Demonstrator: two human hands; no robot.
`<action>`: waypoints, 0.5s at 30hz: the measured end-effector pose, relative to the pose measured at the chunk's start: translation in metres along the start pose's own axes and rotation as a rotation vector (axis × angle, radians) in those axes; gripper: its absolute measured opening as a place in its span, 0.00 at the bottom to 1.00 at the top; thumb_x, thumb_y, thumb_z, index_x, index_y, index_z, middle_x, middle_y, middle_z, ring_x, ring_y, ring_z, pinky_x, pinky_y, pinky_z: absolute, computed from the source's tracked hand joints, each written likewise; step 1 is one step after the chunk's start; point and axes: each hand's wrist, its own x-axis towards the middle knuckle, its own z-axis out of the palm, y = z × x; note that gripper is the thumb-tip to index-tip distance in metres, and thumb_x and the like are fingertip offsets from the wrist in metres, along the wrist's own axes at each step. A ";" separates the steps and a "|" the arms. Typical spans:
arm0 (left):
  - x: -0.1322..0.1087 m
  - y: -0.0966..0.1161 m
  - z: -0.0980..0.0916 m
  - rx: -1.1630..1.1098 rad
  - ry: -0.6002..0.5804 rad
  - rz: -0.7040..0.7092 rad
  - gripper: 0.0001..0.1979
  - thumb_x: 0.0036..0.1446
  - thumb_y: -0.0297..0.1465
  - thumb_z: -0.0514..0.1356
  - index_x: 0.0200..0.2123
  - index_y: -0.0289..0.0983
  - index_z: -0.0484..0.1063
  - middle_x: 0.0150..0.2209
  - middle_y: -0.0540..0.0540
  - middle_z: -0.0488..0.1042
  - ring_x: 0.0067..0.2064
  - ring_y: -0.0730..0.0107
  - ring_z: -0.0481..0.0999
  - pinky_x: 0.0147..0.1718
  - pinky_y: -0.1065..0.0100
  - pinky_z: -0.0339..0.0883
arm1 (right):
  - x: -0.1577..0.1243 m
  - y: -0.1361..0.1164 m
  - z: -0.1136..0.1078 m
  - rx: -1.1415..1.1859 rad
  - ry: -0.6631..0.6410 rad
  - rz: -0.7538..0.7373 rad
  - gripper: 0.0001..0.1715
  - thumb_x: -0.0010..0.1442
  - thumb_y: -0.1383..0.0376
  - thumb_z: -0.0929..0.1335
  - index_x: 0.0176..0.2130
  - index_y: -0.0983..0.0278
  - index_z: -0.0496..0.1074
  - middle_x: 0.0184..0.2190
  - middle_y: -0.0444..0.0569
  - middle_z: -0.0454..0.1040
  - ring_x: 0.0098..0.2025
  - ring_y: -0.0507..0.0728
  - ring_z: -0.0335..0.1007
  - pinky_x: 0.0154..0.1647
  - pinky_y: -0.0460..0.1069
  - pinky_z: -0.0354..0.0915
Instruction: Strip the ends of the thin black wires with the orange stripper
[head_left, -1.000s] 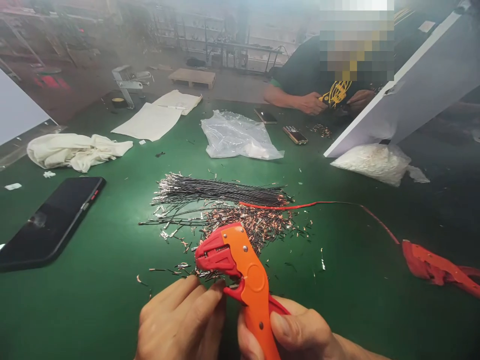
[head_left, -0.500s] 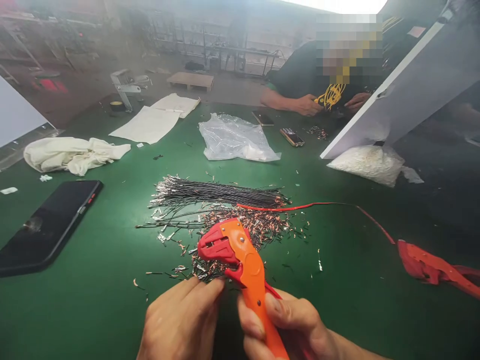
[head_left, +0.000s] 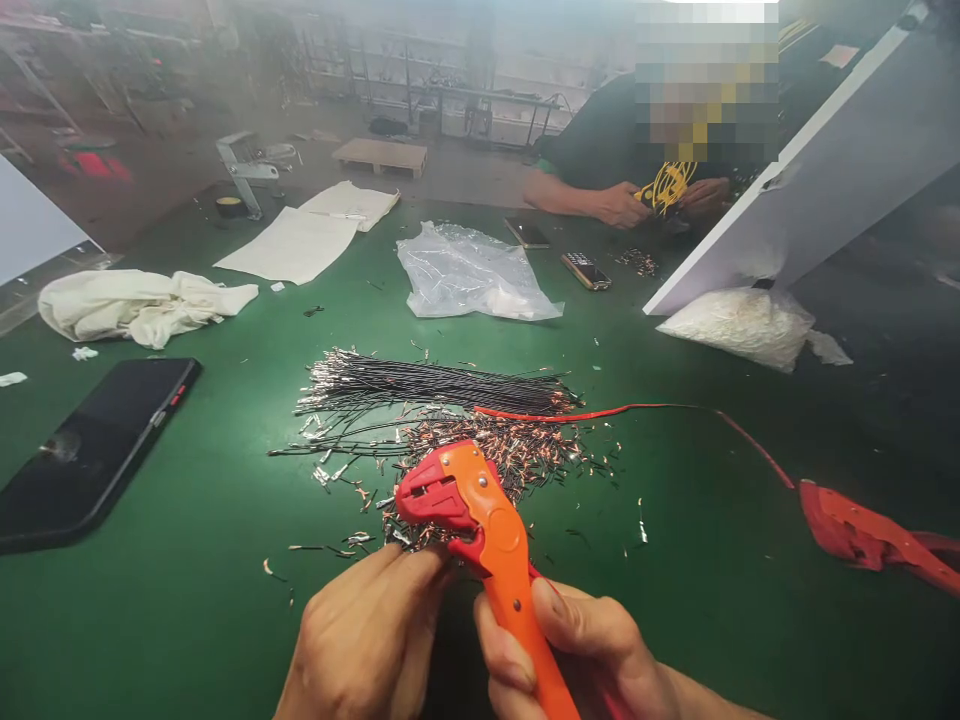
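My right hand (head_left: 570, 650) is wrapped round the handle of an orange and red wire stripper (head_left: 501, 535), its head pointing up and left. Close beside the tool head, my left hand (head_left: 367, 635) is closed with fingertips bent down into wire scraps; what they pinch, if anything, is hidden. Beyond the tool lies a heap of short scraps with bare copper ends (head_left: 510, 448). Behind that heap is a bundle of black wires (head_left: 442, 382), with silvery terminals at the left and copper ends at the right.
A second wire stripper (head_left: 862, 535) lies at the right by a red strip (head_left: 645, 407). A black phone (head_left: 97, 450) and white cloth (head_left: 142, 305) are at left. Farther back are a clear plastic bag (head_left: 472, 270), paper (head_left: 292, 243), and a person's hands (head_left: 622, 205) with yellow wires.
My left hand has shifted slightly right and up, nearer the stripper head. My right hand and its tool have barely moved. Across the table, the other person's hands have come closer together.
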 end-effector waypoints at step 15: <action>0.001 -0.003 0.001 0.073 0.020 0.042 0.10 0.60 0.21 0.58 0.45 0.36 0.71 0.33 0.48 0.78 0.30 0.72 0.75 0.30 0.71 0.69 | 0.001 -0.007 0.005 0.042 -0.091 -0.013 0.21 0.66 0.51 0.63 0.34 0.67 0.69 0.12 0.37 0.63 0.11 0.46 0.48 0.18 0.41 0.54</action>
